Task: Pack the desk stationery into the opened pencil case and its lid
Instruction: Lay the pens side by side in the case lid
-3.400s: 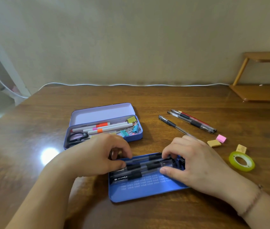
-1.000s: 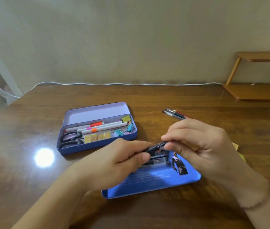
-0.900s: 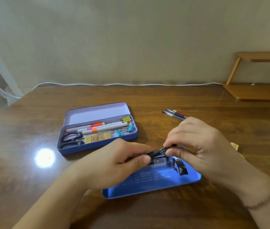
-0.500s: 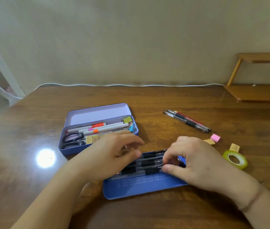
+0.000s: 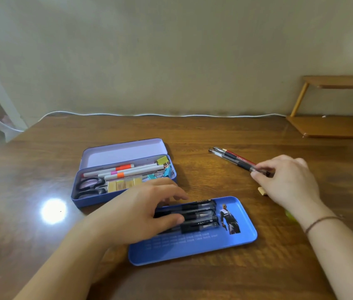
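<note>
A: Pens (image 5: 236, 161) next, I'd say: three of them bunched on the tabletop (image 5: 214, 282), well beyond the lid (image 5: 231, 243), and the right hand (image 5: 288, 182) is at their near ends.

B: Has it got them?

A: Its fingers (image 5: 257, 174) are drawn together on the near tips, touching, though whether all three are pinched I cannot tell. The left hand (image 5: 141, 215) lies flat with fingers spread over the black pens (image 5: 199, 215) in the lid, pressing rather than gripping.

B: How will they handle?

A: Light and stiff, I'd judge, with smooth round barrels that roll and slide apart. An end pinch lets the far tips fan out. Better to take them across the dark rubber grips, where the fingers get purchase.

B: And the pencil case (image 5: 89, 199)?

A: Open beside the lid, already carrying scissors (image 5: 89, 187), markers (image 5: 128, 171), binder clips (image 5: 163, 167) and small blocks. The lid has bare room along its near edge, so the bundle probably belongs there.
</note>
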A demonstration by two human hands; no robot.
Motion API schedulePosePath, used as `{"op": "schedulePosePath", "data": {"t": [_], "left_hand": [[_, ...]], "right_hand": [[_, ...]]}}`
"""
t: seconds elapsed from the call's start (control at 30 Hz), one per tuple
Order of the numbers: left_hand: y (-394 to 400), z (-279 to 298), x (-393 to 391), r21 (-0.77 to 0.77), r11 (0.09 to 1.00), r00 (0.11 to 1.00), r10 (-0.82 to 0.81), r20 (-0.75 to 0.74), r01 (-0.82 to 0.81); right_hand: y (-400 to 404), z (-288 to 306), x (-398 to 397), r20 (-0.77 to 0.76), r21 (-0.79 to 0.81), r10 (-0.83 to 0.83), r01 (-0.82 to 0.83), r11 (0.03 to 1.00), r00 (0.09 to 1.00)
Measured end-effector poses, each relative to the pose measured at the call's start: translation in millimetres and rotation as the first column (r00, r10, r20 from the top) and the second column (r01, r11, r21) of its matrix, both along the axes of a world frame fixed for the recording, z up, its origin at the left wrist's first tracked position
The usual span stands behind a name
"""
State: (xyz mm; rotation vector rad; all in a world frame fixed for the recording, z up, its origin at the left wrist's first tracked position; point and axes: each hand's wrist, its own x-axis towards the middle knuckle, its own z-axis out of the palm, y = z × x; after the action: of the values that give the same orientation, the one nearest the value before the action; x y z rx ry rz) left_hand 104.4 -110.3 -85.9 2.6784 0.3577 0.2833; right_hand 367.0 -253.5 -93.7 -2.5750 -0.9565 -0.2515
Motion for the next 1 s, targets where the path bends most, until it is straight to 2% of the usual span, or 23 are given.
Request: {"op": "schedulePosePath", "data": {"t": [0.1, 0.23, 0.3, 0.37, 0.43, 0.47, 0.53, 0.6, 0.67, 0.7, 0.77, 0.83, 0.9, 0.93, 1.0], "left_hand": [[-0.3, 0.1, 0.4, 0.017, 0.999, 0.999, 0.028, 0.03, -0.029], [-0.5, -0.1, 0.7, 0.016, 0.998, 0.99, 0.058, 0.129, -0.06], [-2.1, 0.1, 1.4, 0.003, 0.994, 0.964, 0.105, 0.243, -0.109], [-5.2, 1.9, 3.5, -0.016, 0.988, 0.914, 0.148, 0.378, -0.153], [-10.6, 4.2, 7.4, -0.001, 0.985, 0.862, 0.154, 0.482, -0.175], [-13.9, 5.4, 9.4, 0.009, 0.983, 0.84, 0.153, 0.521, -0.184], [-20.1, 7.3, 11.8, 0.029, 0.981, 0.801, 0.141, 0.582, -0.194], [-24.4, 8.6, 11.6, 0.07, 0.987, 0.781, 0.073, 0.62, -0.147], [-27.7, 10.4, 10.6, 0.109, 0.994, 0.779, -0.043, 0.625, -0.033], [-29.6, 11.1, 10.2, 0.114, 0.993, 0.77, -0.084, 0.633, 0.014], [-32.1, 12.4, 9.7, 0.065, 0.997, 0.727, -0.079, 0.682, 0.047], [-31.8, 11.7, 9.8, -0.116, 0.99, 0.664, 0.038, 0.747, 0.074], [-30.7, 10.0, 10.0, -0.338, 0.926, 0.632, 0.162, 0.757, 0.167], [-29.9, 10.0, 9.7, -0.396, 0.896, 0.641, 0.184, 0.745, 0.203], [-26.8, 11.0, 7.2, -0.39, 0.897, 0.691, 0.147, 0.708, 0.209]], "right_hand": [[3.3, -2.9, -0.2, 0.022, -0.004, -0.047, 0.047, 0.999, 0.999], [2.9, -1.0, -5.1, 0.108, -0.008, -0.024, 0.025, 1.0, 0.994], [-1.3, 4.4, -9.0, 0.138, 0.153, 0.037, -0.058, 0.986, 0.99], [-5.3, 17.6, -21.9, 0.222, 0.399, 0.177, -0.255, 0.881, 0.959], [-8.1, 34.4, -45.3, 0.457, 0.493, 0.277, -0.5, 0.712, 0.845], [-9.1, 40.1, -58.8, 0.572, 0.457, 0.295, -0.596, 0.66, 0.765], [-11.6, 47.3, -86.5, 0.745, 0.298, 0.324, -0.725, 0.621, 0.584], [-16.2, 46.9, -106.0, 0.807, 0.184, 0.375, -0.798, 0.574, 0.456], [-19.4, 43.0, -115.5, 0.794, 0.188, 0.438, -0.856, 0.482, 0.421], [-19.9, 40.2, -116.5, 0.762, 0.227, 0.479, -0.873, 0.431, 0.435], [-17.0, 35.5, -112.8, 0.632, 0.373, 0.57, -0.851, 0.37, 0.525], [-12.4, 31.4, -106.9, 0.493, 0.43, 0.62, -0.791, 0.436, 0.61], [-8.3, 25.6, -100.2, 0.416, 0.392, 0.654, -0.774, 0.498, 0.632], [-7.4, 22.7, -97.9, 0.379, 0.399, 0.673, -0.768, 0.501, 0.635], [-7.9, 19.3, -95.0, 0.29, 0.434, 0.706, -0.746, 0.505, 0.646]]}}
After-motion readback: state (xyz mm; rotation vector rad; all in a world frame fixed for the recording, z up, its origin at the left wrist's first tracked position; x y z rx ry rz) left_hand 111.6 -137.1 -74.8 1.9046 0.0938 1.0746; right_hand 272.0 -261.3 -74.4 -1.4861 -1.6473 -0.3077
